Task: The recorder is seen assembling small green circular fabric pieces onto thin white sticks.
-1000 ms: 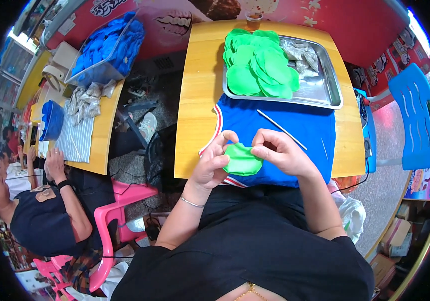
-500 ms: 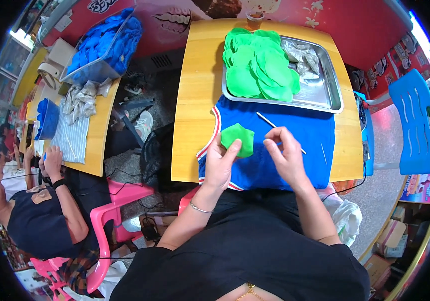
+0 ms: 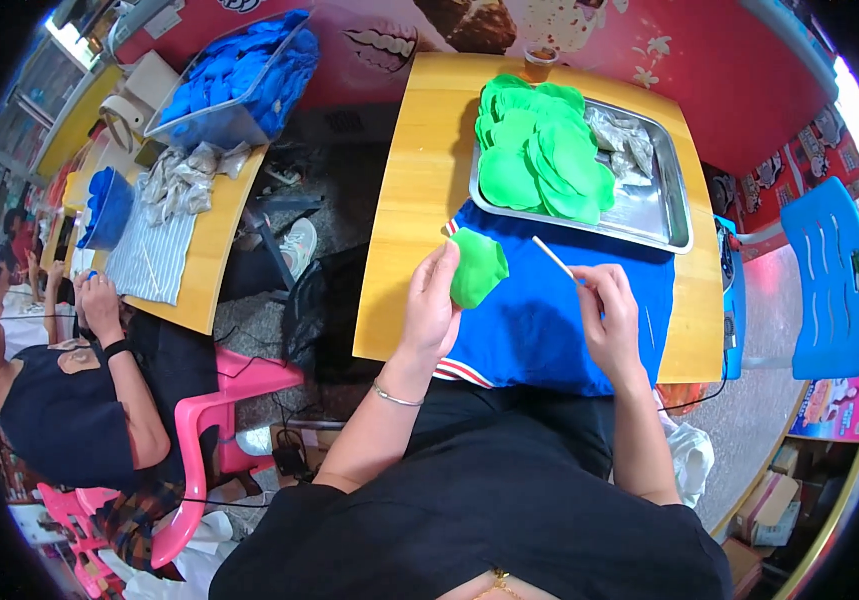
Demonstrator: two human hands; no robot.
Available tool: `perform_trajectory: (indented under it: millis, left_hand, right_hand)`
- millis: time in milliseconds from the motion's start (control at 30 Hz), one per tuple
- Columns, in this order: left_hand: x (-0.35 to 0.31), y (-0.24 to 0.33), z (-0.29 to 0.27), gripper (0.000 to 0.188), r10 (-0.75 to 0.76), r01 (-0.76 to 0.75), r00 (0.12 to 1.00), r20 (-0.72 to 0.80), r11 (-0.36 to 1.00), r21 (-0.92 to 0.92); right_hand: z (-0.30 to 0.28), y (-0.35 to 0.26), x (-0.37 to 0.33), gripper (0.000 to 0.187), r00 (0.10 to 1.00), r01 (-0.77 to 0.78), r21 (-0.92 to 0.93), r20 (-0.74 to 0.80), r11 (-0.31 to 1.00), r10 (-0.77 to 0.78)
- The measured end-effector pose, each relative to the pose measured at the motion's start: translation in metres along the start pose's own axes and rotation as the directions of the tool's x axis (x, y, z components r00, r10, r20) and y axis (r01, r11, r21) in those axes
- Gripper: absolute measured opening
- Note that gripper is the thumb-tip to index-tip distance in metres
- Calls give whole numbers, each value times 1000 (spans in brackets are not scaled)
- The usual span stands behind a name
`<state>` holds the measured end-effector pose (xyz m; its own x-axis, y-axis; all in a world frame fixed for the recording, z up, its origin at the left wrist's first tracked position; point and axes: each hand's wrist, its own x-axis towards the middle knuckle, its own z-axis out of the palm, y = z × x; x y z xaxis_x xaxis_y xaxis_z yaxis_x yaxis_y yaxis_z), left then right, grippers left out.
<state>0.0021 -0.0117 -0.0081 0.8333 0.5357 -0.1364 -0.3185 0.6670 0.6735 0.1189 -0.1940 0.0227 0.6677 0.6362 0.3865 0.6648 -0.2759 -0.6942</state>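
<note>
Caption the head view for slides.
Left hand holds a green piece; right hand, a white stick over blue cloth.

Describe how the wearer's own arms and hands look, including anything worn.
Both the left hand and right hand are gloveless. A thin, silver-coloured bangle circles the left wrist; the right wrist is bare. The black fabric top has short sleeves, leaving both forearms uncovered.

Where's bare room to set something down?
Bare table shows left of the tray and blue cloth, with a narrower strip right of the cloth. The tray's near right corner is bare, beside grey bags. Crowded: the tray's left, under green pieces, and above the cloth, where the left hand holds a green piece and the right hand a stick.
</note>
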Motion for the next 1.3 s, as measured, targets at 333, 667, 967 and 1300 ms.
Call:
perform_trajectory:
  millis: [333,667,967,1300]
  left_hand:
    - [-13,6,12,29,39,-86,983,177,961,264]
    - [-17,8,16,27,151,-389,891,429,739,549]
    - [-27,7,18,32,-35,-86,956,293,917,389]
    - [-28,20,19,21,73,-201,960,271,852,483]
  right_hand:
    - [-4,-37,-12,27,988,106,32,107,994,-108]
    - [9,-42,-14,17,987,19,255,151,967,-59]
    - [14,-30,-23,10,977,-211,669,123,713,173]
    - [15,-35,-17,15,998,2,311,63,950,-22]
